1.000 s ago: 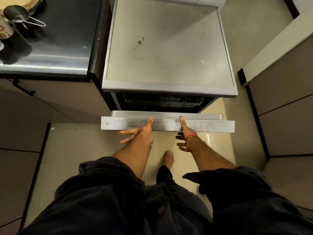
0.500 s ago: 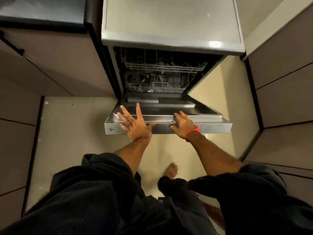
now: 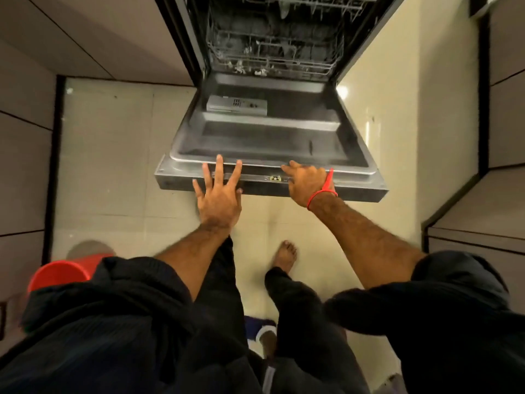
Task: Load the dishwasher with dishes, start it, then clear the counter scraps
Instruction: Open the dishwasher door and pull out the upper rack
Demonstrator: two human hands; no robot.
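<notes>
A: Where's the dishwasher door (image 3: 270, 137)?

B: Dropped nearly flat, inner face up. Its free edge is the one nearest the person, out over the floor (image 3: 113, 155).

A: Hands?

B: Both on that free edge, apart from each other. Left hand (image 3: 218, 199) has straight, spread fingers, tips lying across the edge left of middle. It clamps nothing. Right hand (image 3: 305, 182) sits right of middle, fingers bent down over the rim, wrapped on the edge. Red wristband (image 3: 324, 189) on that wrist.

A: Inside the machine?

B: Lower rack (image 3: 272, 55) is pushed in, wire tines visible, a few small pale items near its front. Can't tell what they are, too dark and blurred. Part of an upper rack (image 3: 298, 4) shows at the top of the frame. Detergent dispenser (image 3: 237, 105) is on the door's inner face, toward the hinge side, left of centre.

A: Anything else around?

B: Red bucket (image 3: 61, 274) on the floor at lower left, partly behind the dark sleeve. One bare foot (image 3: 285, 255) stands on the floor between the arms. Cabinet fronts on both sides.
</notes>
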